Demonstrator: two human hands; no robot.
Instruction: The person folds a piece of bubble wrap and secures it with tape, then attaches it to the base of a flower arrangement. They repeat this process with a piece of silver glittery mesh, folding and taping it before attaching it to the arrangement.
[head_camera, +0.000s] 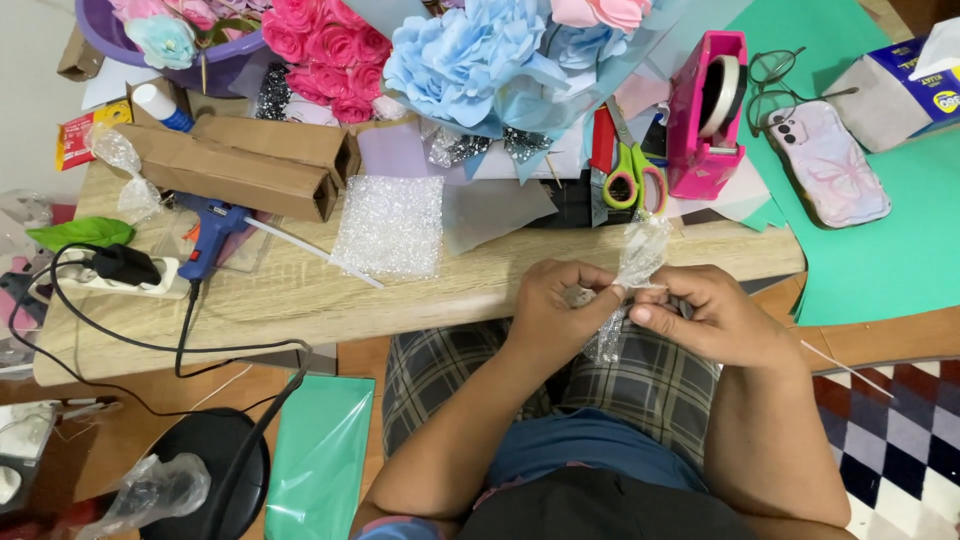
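One strip of glittery clear wrap is pinched between the left hand and the right hand, both closed on it with fingertips nearly meeting. The strip is held just over the near edge of the bench, above a checked lap; its upper end stands up, its lower end hangs down. Both forearms are bent inward, elbows out. Beyond the hands, one sheet of glittery wrap, one blue glue gun, two cardboard tubes, one pair of green-handled scissors and one pink tape dispenser are seen. One phone lies on green paper.
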